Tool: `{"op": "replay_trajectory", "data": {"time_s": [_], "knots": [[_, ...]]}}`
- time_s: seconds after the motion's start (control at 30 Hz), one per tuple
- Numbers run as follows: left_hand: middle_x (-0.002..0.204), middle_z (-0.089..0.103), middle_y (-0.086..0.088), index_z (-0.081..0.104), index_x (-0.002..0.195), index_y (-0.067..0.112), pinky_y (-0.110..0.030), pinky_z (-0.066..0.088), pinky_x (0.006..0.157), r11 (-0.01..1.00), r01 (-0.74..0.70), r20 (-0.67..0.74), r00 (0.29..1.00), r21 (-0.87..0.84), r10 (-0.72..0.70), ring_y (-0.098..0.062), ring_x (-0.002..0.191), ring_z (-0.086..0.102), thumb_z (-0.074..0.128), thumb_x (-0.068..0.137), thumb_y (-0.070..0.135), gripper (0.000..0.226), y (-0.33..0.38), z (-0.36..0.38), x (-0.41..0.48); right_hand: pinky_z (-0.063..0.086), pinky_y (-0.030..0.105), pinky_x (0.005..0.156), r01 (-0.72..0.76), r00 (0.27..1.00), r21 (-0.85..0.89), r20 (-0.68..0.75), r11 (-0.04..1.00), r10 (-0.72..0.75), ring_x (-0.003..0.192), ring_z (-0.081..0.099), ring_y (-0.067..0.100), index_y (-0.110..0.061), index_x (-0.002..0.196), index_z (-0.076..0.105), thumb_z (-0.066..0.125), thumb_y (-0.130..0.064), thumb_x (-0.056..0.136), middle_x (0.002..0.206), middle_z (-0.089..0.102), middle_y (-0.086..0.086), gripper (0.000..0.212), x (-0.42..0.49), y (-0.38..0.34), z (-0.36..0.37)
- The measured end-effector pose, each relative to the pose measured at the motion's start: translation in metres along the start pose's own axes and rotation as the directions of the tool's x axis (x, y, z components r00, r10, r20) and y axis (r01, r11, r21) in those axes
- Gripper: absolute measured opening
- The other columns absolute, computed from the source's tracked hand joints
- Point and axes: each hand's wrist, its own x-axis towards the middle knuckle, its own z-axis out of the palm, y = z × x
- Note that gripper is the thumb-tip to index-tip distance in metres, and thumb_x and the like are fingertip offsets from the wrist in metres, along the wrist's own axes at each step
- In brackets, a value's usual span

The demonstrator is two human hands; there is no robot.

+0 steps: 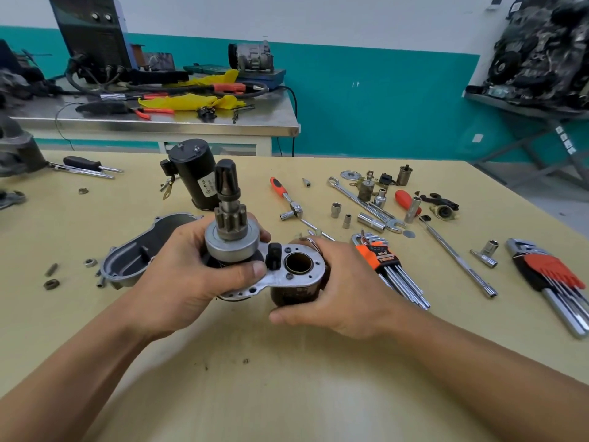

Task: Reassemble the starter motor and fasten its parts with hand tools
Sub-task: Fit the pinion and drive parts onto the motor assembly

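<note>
Since both hands wrap the starter assembly (277, 279), its underside is mostly hidden; only its silver plate (314, 270), the toothed pinion (230, 219) with its shaft (227, 181) pointing up, and an open bore (299, 262) show clearly. The left hand (188, 272) grips the clutch drum (229, 247) below the pinion, thumb across the front, fingers curled behind. The right hand (345, 290) is clamped round the dark cylinder (294, 296) under the plate; its fingertips are out of sight behind it. Assembly held over the tan table (287, 378), centre of view; whether it touches the top can't be told. Behind it stands a black motor body (194, 173), partly blocked by the shaft. Grey housing cover (137, 253) lies left, half covered by the left hand. Right side: orange hex key set (379, 255) partly behind the right hand, red hex key set (548, 272), ratchet (280, 188), long wrench (357, 200), loose sockets (335, 209). Far-right engine (541, 49) and left-edge parts (16, 151) are cut off by the frame.
</note>
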Motion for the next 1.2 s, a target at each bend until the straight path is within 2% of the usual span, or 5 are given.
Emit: {"op": "replay_trajectory", "data": {"time_s": [0.1,0.23,0.33,0.57,1.2], "knots": [[0.098,0.07,-0.015,0.073,0.094,0.02,-0.027,0.057,0.073,1.0,-0.003,0.001,1.0,0.003,0.003,-0.025,0.087,0.068,0.077,0.068,0.012,0.028,0.002,0.0,0.0,0.053,0.028,0.073,0.001,0.998,0.054,0.063,0.999,-0.005,0.08,0.067,0.0,-0.036,0.102,0.065,0.076,-0.055,0.071,0.107,0.071,-0.013,0.038,0.003,-0.005,-0.027],[0.098,0.07,-0.014,0.073,0.094,0.018,-0.024,0.057,0.073,1.0,-0.002,-0.004,1.0,0.011,0.002,-0.019,0.086,0.067,0.077,0.068,0.01,0.028,0.002,0.0,0.0,0.012,0.03,0.045,0.032,0.989,0.439,-0.144,0.898,0.035,0.04,0.025,0.01,-0.014,0.075,0.063,0.034,-0.031,0.085,0.08,0.069,0.004,0.035,0.01,-0.013,-0.065],[0.098,0.07,-0.013,0.072,0.095,0.018,-0.024,0.057,0.074,1.0,-0.002,-0.001,1.0,0.012,0.002,-0.02,0.087,0.068,0.077,0.068,0.01,0.028,0.003,0.001,0.0,0.022,0.022,0.044,0.091,0.987,0.549,-0.162,0.831,-0.001,0.042,0.03,0.012,-0.022,0.058,0.056,0.032,-0.026,0.082,0.062,0.053,0.002,0.034,0.012,-0.025,-0.063],[0.096,0.071,-0.01,0.071,0.097,0.013,-0.02,0.056,0.07,1.0,-0.002,-0.009,1.0,0.011,0.003,-0.016,0.085,0.068,0.075,0.068,0.009,0.029,0.003,0.002,0.0,0.037,0.008,0.061,0.277,0.955,0.163,-0.152,0.947,-0.253,0.061,0.048,-0.002,-0.023,0.078,0.059,0.032,-0.027,0.104,0.067,0.054,-0.019,0.038,0.016,-0.04,-0.048],[0.089,0.073,-0.003,0.072,0.094,0.022,-0.019,0.053,0.069,1.0,-0.017,0.008,1.0,0.022,0.017,-0.012,0.081,0.069,0.076,0.071,0.012,0.026,0.004,0.0,0.001,0.036,0.028,0.05,0.257,0.966,0.135,-0.018,0.957,-0.257,0.056,0.043,0.03,-0.01,0.081,0.062,0.042,-0.033,0.101,0.06,0.047,0.014,0.036,0.014,-0.051,-0.038]]}}
